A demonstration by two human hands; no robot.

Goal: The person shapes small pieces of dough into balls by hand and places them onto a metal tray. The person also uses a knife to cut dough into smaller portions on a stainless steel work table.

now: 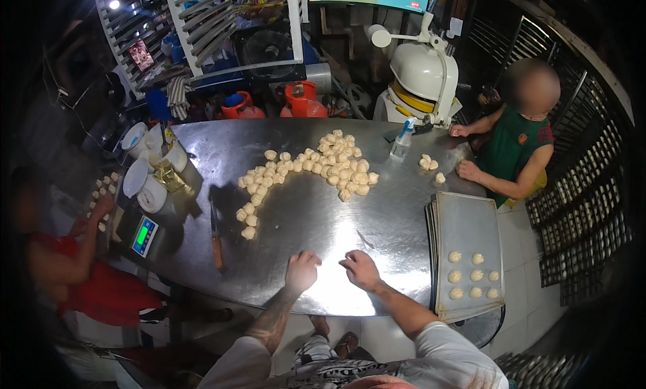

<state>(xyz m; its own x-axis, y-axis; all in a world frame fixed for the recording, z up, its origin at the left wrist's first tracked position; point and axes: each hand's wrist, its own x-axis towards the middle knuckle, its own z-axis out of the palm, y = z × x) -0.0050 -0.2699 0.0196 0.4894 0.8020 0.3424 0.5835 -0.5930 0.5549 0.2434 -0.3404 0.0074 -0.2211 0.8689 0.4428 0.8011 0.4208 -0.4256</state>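
Observation:
Both my hands are low over the bare near part of the steel table (269,281). My left hand (302,270) has loosely bent fingers, slightly apart, and I see nothing in it. My right hand (361,270), a short gap away, is likewise loosely curled and open, with nothing visible in it. A thin blade (365,240) lies just beyond it. Several dough balls (340,167) form a loose cluster and trail across the middle. A wooden-handled knife (217,248) lies left of them.
Stacked trays (468,234) with dough pieces are at right, near a co-worker in green (521,153), a spray bottle (402,147) and a white machine (417,80). At left are a scale (143,236), tubs (151,194) and a person in red (101,288). Red gas cylinders (303,103) stand behind.

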